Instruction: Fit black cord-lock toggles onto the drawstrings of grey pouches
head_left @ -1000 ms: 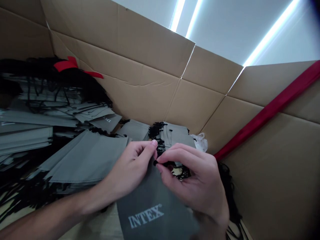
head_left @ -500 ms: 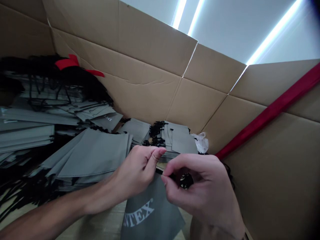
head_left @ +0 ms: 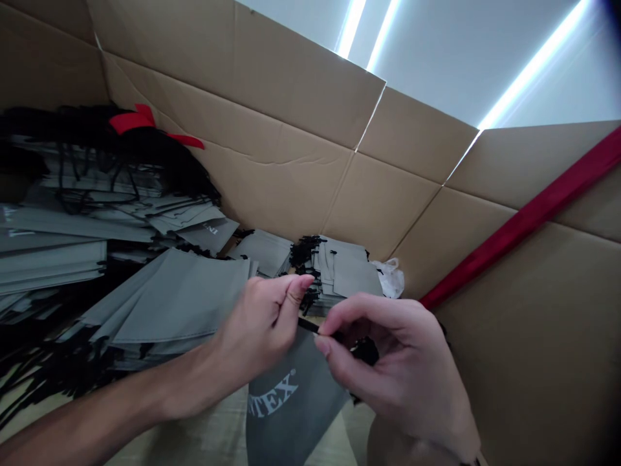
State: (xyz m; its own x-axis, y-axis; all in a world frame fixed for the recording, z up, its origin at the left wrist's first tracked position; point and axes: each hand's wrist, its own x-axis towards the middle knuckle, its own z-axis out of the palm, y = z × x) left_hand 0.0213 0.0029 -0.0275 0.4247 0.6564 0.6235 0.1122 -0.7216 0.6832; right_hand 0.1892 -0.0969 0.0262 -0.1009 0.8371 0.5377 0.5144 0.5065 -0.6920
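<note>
A grey fabric bag (head_left: 288, 404) printed with white INTEX letters hangs below my hands inside a big cardboard box (head_left: 291, 97). My left hand (head_left: 262, 327) pinches the bag's top edge, fingers closed. My right hand (head_left: 392, 375) pinches a short stretch of black drawstring (head_left: 307, 325) at that same top edge, with a tangle of black cord under its fingers. The two hands are a few centimetres apart, the cord taut between them.
Stacks of the same grey bags (head_left: 179, 304) with black cords fill the left and middle of the box. A red ribbon (head_left: 133, 120) lies on the far left stack. A red strap (head_left: 524, 217) runs across the right wall. A crumpled white plastic piece (head_left: 391, 278) sits in the corner.
My hands have drawn slightly apart, baring a short length of black cord between them. The bag has shifted a little lower and to the right in view.
</note>
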